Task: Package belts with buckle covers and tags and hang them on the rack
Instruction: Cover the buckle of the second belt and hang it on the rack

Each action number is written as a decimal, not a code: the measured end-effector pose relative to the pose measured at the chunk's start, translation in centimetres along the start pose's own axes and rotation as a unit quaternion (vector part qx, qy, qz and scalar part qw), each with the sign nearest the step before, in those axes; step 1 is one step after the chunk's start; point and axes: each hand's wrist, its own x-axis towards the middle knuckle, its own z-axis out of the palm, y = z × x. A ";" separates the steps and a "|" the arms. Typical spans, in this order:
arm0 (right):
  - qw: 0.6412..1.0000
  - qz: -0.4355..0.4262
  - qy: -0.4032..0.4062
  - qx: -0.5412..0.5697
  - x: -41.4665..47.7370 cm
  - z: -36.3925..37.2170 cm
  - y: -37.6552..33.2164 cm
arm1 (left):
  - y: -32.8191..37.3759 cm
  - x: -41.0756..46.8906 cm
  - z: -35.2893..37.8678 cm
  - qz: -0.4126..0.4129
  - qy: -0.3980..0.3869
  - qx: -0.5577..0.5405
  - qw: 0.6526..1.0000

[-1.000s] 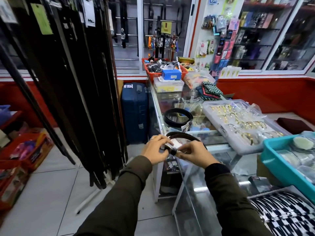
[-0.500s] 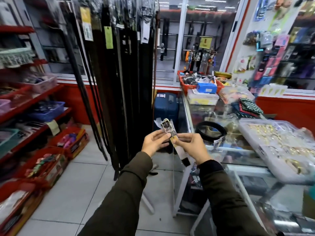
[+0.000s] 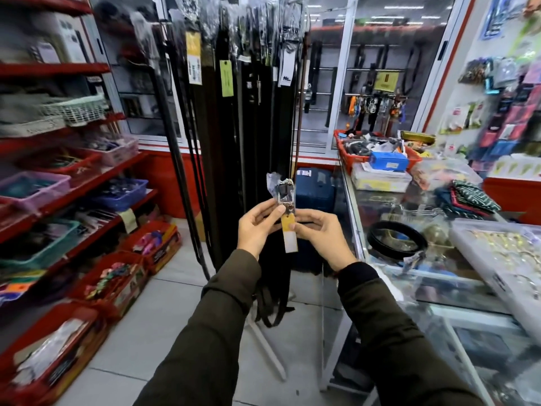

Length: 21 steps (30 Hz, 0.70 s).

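Note:
I hold a black belt upright in front of me; its buckle (image 3: 283, 191) sits at the top, wrapped in a clear plastic cover. A yellow and white tag (image 3: 289, 234) hangs below the buckle. My left hand (image 3: 258, 228) pinches the belt just under the buckle. My right hand (image 3: 319, 234) grips it from the right, at the tag. The strap hangs down between my wrists. Right behind stands the rack (image 3: 248, 92), with several dark belts and their tags hanging from it.
A glass counter (image 3: 355, 230) runs along the right, with a coiled belt (image 3: 396, 240), a tray of buckles (image 3: 503, 253), a red basket (image 3: 345, 155) and a blue box (image 3: 388, 161). Red shelves (image 3: 73, 200) with baskets fill the left. A blue suitcase (image 3: 314, 191) stands behind the rack.
The view has turned left from the counter to the rack. Both hands have lifted the belt off the counter and raised it upright, and its strap now hangs down.

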 end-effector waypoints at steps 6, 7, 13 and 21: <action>0.997 -0.056 0.005 0.059 4.6 3.7 -5.2 | 3.6 1.8 -2.6 0.053 0.044 0.005 0.998; 0.996 -0.063 0.004 0.060 5.2 4.3 -6.0 | 4.3 2.2 -3.0 0.062 0.047 0.006 0.997; 0.986 -0.102 0.001 0.131 9.3 7.4 -11.7 | 11.6 5.0 -3.7 0.130 0.071 0.000 0.989; 0.964 -0.168 -0.033 0.202 14.5 9.8 -19.7 | 20.7 9.2 -4.0 0.203 0.087 -0.012 0.975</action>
